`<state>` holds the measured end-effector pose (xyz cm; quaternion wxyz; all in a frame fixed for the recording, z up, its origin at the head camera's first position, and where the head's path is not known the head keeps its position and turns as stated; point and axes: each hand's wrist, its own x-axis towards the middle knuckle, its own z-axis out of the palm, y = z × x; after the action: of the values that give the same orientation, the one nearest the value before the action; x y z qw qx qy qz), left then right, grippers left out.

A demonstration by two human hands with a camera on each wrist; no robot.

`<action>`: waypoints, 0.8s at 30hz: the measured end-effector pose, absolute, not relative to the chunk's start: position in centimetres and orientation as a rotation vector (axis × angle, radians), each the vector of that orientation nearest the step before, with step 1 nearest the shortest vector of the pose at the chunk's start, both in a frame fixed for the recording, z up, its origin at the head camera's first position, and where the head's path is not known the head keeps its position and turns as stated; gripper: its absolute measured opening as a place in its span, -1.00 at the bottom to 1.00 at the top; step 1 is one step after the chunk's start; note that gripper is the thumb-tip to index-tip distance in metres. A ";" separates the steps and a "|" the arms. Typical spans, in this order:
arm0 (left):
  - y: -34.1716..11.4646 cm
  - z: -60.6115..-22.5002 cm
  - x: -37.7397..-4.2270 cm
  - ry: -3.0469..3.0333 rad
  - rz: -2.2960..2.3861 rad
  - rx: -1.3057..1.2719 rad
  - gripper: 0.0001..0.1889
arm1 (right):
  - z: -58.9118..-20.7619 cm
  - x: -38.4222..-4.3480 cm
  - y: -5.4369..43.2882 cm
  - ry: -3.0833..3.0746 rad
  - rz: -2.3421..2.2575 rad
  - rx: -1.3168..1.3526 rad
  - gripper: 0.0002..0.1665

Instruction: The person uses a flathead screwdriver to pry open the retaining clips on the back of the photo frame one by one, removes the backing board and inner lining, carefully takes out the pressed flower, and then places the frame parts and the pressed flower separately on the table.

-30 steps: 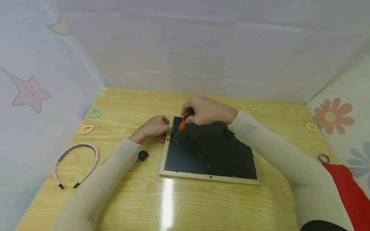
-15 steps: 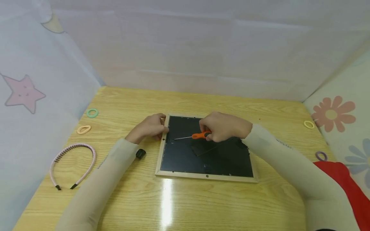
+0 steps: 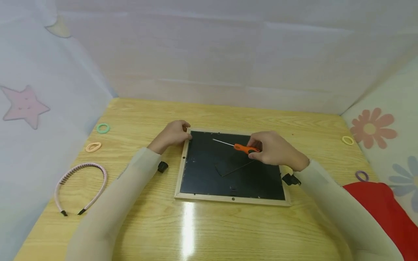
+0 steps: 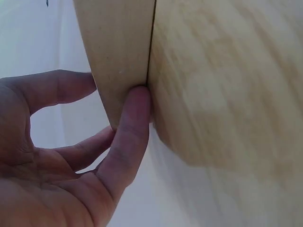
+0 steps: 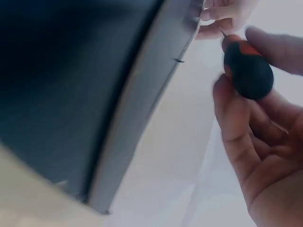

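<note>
A picture frame lies back up on the table, its black backing (image 3: 209, 166) ringed by a pale wooden rim (image 3: 205, 197). My left hand (image 3: 173, 134) grips the frame's far left corner. In the left wrist view, its fingers hold the wooden edge (image 4: 116, 52) between them. Above the backing, my right hand (image 3: 274, 149) holds an orange and black screwdriver (image 3: 243, 148) by the handle, its thin shaft pointing left. Whether the tip touches the backing I cannot tell. The right wrist view shows the handle's dark rounded end (image 5: 251, 75). A black stand flap (image 3: 232, 171) sits on the backing, partly hidden by the right hand.
A pink headband (image 3: 81, 166) lies at the left, near a green hair tie (image 3: 103, 128) and a peach one (image 3: 93, 146). Yellow (image 3: 347, 140) and purple (image 3: 362, 176) hair ties lie at the right edge. Pale cloth walls (image 3: 209, 54) surround the table.
My right hand has moved right with the screwdriver, which swung from steep to nearly flat, its tip leaving the left edge. My left hand has slid up toward the far corner.
</note>
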<state>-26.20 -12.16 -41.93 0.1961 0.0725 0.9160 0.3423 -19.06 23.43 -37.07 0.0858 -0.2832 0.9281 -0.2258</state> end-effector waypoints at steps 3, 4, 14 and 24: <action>-12.6 -42.0 -26.1 2.565 0.975 0.185 -0.46 | -37.6 -18.4 24.5 2.862 -0.753 -0.759 -0.75; -12.7 -41.9 -26.1 2.561 0.980 0.185 -0.47 | -37.7 -18.2 24.8 2.900 -0.775 -0.729 -0.76; -13.9 -41.5 -25.2 2.578 0.887 0.209 -0.63 | -38.5 -16.5 30.4 3.207 -0.872 -0.461 -0.77; -12.7 -40.4 -24.1 2.685 0.606 0.456 -0.80 | -38.9 -16.7 40.2 3.040 -0.686 0.152 -0.49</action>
<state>-24.12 -12.67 -40.42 0.1747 0.1609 0.9476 0.2139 -16.65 40.15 -38.88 0.0110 0.0486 0.9743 -0.2198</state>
